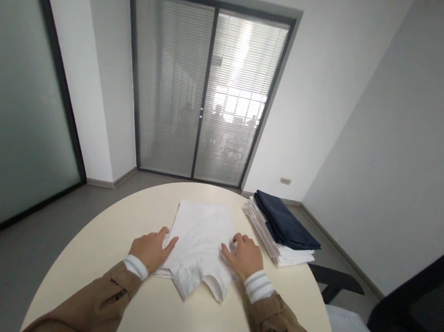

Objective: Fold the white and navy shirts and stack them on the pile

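Note:
A white garment point(201, 237), partly folded into a long strip, lies on the round cream table point(106, 237) in front of me. My left hand point(152, 248) rests on its left edge, fingers together and lying flat, thumb on the cloth. My right hand point(244, 256) presses on its right edge with fingers curled over the fabric. Two loose ends of the garment stick out toward me between my wrists. Both arms wear brown sleeves with white striped cuffs.
A stack of folded white clothes point(276, 247) topped by a dark navy piece point(285, 220) sits at the table's right rear. Black chairs point(423, 316) stand to the right. A glass door with blinds point(205, 88) is ahead.

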Available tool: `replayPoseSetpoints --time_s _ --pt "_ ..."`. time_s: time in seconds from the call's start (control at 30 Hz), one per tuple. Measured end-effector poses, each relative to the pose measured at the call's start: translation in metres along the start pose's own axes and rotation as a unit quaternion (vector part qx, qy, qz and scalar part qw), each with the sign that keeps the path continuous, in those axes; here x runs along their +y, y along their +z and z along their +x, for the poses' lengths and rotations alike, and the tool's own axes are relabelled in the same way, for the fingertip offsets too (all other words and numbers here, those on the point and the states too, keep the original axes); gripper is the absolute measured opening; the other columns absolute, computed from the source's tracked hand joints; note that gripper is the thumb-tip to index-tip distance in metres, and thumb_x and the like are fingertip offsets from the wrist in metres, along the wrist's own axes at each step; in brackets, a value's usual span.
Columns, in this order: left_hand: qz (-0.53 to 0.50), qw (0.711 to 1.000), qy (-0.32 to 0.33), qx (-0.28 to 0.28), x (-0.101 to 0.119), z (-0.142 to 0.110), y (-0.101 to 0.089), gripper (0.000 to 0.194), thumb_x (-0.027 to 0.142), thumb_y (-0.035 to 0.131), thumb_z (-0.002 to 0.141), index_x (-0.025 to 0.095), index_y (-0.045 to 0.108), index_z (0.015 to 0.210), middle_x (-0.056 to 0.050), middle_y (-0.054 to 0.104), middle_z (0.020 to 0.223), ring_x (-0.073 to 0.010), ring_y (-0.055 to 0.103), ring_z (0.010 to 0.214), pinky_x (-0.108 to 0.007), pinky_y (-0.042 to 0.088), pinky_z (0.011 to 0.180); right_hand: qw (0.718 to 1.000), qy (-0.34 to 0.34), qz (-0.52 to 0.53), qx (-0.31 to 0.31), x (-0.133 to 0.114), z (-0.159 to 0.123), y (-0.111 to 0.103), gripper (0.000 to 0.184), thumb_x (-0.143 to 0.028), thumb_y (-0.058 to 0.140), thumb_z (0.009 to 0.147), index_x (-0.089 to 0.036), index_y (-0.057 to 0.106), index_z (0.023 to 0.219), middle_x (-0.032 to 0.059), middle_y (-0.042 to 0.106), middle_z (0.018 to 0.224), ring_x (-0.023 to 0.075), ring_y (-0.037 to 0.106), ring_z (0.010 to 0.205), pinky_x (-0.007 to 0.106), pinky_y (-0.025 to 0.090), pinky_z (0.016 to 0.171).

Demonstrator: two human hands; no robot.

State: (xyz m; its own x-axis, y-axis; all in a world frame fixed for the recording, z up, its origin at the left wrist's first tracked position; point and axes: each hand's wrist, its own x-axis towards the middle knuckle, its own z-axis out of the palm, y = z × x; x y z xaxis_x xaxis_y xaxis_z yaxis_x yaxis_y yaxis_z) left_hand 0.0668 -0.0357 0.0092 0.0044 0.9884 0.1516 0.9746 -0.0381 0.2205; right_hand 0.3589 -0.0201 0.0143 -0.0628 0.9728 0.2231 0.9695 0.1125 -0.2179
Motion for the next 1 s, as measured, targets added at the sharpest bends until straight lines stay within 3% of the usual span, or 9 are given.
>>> replayPoseSetpoints --time_s 0.13,0.23,0.3,0.4,0.47,0.6,0.77,0.9,1.0 --pt "-0.046 0.997 -0.018 -0.052 -0.008 0.001 0.008 0.046 0.055 0.048 0.091 0.024 0.059 0.122 -0.012 0.07 0.088 -0.0317 0.067 0.086 -0.041 0.046 0.075 0.993 0.073 -0.002 -0.09 0.013 -0.009 -0.003 0.047 -0.064 0.054 0.084 -0.017 0.063 0.083 0.0153 0.068 0.092 0.028 0.063 0.085 0.036 0.041 0.072" --pt "-0.158 0.987 -0.009 -0.039 -0.012 0.003 0.019 0.034 0.04 0.056 0.087 0.022 0.061 0.116 -0.003 0.064 0.071 -0.0232 0.064 0.075 -0.033 0.046 0.072 0.993 0.056 0.057 -0.081 0.021 -0.01 0.003 0.029 -0.045 0.054 0.088 -0.019 0.06 0.075 0.01 0.069 0.083 0.0211 0.062 0.077 0.031 0.037 0.066" --pt "-0.289 0.957 0.0 -0.014 -0.012 0.004 0.025 0.03 0.041 0.054 0.087 0.02 0.063 0.106 0.0 0.057 0.065 -0.018 0.059 0.066 -0.028 0.046 0.066 0.993 0.049 0.086 -0.062 0.025 -0.009 0.006 0.024 -0.036 0.051 0.091 -0.019 0.059 0.076 0.0084 0.069 0.082 0.0186 0.061 0.076 0.029 0.036 0.066" --pt "-0.459 0.887 -0.03 -0.022 -0.009 0.004 0.03 0.043 0.055 0.054 0.084 0.018 0.061 0.106 0.002 0.054 0.073 -0.0144 0.055 0.057 -0.025 0.046 0.052 0.99 0.089 0.08 -0.074 0.026 -0.01 0.007 0.033 -0.048 0.05 0.093 -0.019 0.059 0.08 0.0084 0.069 0.083 0.0195 0.061 0.075 0.029 0.034 0.064" --pt "-0.48 0.874 -0.055 -0.052 -0.007 0.0 0.031 0.053 0.057 0.059 0.08 0.018 0.058 0.116 0.003 0.053 0.075 -0.0126 0.053 0.051 -0.024 0.043 0.044 0.988 0.111 0.064 -0.088 0.025 -0.012 0.005 0.038 -0.055 0.053 0.089 -0.019 0.06 0.079 0.0086 0.068 0.083 0.0206 0.061 0.076 0.029 0.034 0.063" --pt "-0.438 0.891 -0.017 -0.12 -0.003 -0.009 0.023 0.064 0.044 0.072 0.073 0.017 0.054 0.128 0.004 0.056 0.068 -0.0119 0.054 0.047 -0.023 0.044 0.045 0.992 0.084 0.068 -0.07 0.024 -0.014 0.002 0.026 -0.04 0.054 0.09 -0.019 0.061 0.076 0.0083 0.069 0.087 0.0192 0.062 0.079 0.029 0.036 0.068" --pt "-0.507 0.852 -0.011 -0.129 0.008 -0.013 0.011 0.048 0.05 0.069 0.075 0.014 0.066 0.106 -0.003 0.065 0.08 -0.0154 0.062 0.059 -0.026 0.052 0.054 0.985 0.089 0.142 -0.045 0.026 -0.011 0.009 0.027 -0.039 0.039 0.098 -0.02 0.052 0.083 0.0064 0.064 0.077 0.0192 0.062 0.074 0.029 0.04 0.066" --pt "-0.584 0.803 -0.065 -0.095 0.013 -0.011 0.01 0.053 0.054 0.073 0.071 0.015 0.063 0.107 -0.001 0.062 0.08 -0.0137 0.06 0.063 -0.026 0.055 0.056 0.908 0.104 0.399 -0.067 0.022 -0.01 0.015 0.039 -0.06 0.034 0.096 -0.023 0.045 0.099 -0.003 0.053 0.064 0.0166 0.058 0.057 0.027 0.044 0.054" --pt "-0.606 0.776 -0.081 -0.153 0.012 -0.013 0.011 0.073 0.042 0.084 0.062 0.016 0.053 0.123 0.006 0.056 0.067 -0.0107 0.055 0.055 -0.023 0.052 0.052 0.828 0.112 0.533 -0.136 0.019 -0.012 0.011 0.073 -0.065 0.066 0.077 -0.026 0.033 0.13 -0.0026 0.062 0.078 0.0177 0.063 0.065 0.03 0.052 0.057"
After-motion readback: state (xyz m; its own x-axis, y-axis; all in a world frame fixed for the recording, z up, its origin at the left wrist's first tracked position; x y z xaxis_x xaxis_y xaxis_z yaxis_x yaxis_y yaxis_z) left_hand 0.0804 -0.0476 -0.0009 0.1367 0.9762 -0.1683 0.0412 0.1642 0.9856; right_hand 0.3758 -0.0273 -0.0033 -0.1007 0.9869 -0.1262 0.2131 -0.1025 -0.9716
